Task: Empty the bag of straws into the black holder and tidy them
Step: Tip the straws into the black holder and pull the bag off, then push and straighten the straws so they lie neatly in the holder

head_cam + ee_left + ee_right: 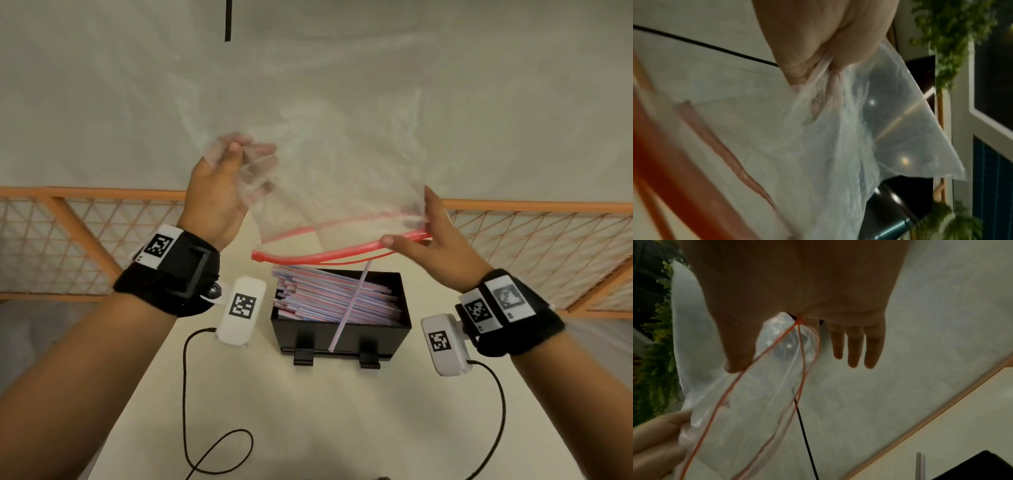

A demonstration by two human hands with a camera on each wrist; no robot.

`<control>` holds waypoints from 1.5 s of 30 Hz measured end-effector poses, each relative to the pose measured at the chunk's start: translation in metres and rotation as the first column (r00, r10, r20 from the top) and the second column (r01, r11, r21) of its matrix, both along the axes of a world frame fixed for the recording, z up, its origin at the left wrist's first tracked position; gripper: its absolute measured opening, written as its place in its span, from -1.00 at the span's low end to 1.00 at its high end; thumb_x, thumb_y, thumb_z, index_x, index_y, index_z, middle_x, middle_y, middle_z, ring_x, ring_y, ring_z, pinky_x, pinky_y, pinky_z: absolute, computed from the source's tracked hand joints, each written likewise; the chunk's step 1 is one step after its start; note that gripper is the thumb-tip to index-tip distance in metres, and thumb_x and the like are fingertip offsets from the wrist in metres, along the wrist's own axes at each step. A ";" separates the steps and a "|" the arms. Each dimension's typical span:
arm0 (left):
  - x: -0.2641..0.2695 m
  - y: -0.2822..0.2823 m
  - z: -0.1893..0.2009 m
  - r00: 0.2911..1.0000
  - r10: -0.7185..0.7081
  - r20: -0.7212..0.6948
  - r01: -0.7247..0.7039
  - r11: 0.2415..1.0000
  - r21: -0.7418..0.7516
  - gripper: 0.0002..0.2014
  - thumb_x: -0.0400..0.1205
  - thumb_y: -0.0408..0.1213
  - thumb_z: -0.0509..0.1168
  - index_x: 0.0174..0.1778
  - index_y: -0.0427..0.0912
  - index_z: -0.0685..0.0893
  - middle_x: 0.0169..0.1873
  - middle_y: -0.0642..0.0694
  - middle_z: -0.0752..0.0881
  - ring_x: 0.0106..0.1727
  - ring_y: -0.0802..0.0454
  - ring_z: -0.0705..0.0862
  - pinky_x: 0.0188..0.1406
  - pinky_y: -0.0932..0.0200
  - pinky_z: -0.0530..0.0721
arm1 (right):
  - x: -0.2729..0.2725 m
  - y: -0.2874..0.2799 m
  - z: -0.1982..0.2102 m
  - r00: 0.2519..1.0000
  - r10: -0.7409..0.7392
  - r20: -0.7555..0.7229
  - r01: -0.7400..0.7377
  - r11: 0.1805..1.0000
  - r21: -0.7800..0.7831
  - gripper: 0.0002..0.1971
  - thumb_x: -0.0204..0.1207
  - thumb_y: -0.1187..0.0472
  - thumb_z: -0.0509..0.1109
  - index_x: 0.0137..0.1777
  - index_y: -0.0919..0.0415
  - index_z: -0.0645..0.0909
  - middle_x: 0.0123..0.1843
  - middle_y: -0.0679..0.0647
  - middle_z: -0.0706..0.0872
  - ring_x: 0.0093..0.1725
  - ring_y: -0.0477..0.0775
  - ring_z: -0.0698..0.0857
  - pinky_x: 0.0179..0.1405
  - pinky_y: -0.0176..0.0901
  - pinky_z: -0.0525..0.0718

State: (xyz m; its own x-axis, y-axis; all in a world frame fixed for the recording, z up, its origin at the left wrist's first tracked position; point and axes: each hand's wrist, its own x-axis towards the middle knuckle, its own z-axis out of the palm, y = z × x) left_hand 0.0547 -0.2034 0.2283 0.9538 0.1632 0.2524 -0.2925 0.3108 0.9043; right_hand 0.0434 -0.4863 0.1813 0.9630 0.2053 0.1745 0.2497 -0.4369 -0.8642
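Head view showed your left hand (219, 192) and right hand (431, 236) pinching the emptied bag (342, 178); below them, one straw (349, 308) needed laying flat.

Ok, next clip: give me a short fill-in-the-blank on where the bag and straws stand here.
1. The clear bag, held above the holder, has a zip strip coloured ____.
2. The left hand grips the bag's closed end, so its open mouth faces ____.
3. The bag looks ____, with the straws piled in the holder.
4. One straw leans over the holder's ____ wall.

Missing words: red; down; empty; front
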 end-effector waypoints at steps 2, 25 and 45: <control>-0.005 0.005 0.000 1.000 0.003 -0.029 -0.003 1.000 -0.011 -0.81 0.76 -0.30 0.05 -0.05 -0.07 0.56 -0.16 0.00 0.84 0.05 0.01 0.79 0.00 0.01 0.75 | 0.002 0.011 0.001 0.999 0.036 0.010 -0.036 0.999 -0.027 -0.24 0.40 0.05 0.50 0.54 -0.13 0.18 0.41 -0.07 0.53 0.22 -0.03 0.68 0.20 -0.13 0.64; -0.114 0.089 -0.141 0.847 0.530 -0.025 -0.244 0.431 0.869 -0.76 0.55 -0.18 0.33 -0.41 -0.11 0.49 -0.51 -0.04 0.52 -0.31 -0.23 0.64 -0.25 -0.01 0.54 | -0.020 0.088 0.041 0.944 0.329 0.026 -0.317 0.924 -0.213 -0.62 0.44 -0.02 0.45 0.25 -0.16 0.53 0.18 -0.11 0.67 0.04 -0.16 0.71 -0.07 -0.36 0.67; -0.121 0.040 -0.145 0.867 0.471 -0.161 0.081 0.186 0.979 -0.41 0.54 0.21 0.20 0.32 -0.18 0.47 0.18 -0.16 0.56 0.09 -0.16 0.65 -0.07 -0.01 0.61 | 0.014 0.043 -0.062 0.973 -0.068 -0.220 -0.095 0.753 -0.652 -0.79 0.57 0.18 0.25 -0.12 0.28 0.65 -0.25 0.11 0.68 -0.17 0.19 0.62 -0.27 -0.12 0.52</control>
